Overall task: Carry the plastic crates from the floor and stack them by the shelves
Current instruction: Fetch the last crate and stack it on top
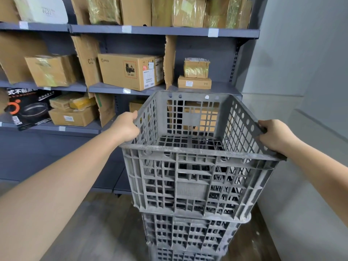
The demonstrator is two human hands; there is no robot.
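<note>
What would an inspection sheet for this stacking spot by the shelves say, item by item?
Surface: dark wood-look floor, partly visible.
Job's things: grey top crate, nothing in it, sits on or just above the crate stack; contact unclear.
Clutter: nothing seen on the floor.
Hands: left hand grips the top crate's left rim; right hand grips its right rim.
Cables: nothing seen.
Surroundings: grey shelves hold cardboard boxes, including a large labelled box and a black pan box; grey wall on the right.
</note>
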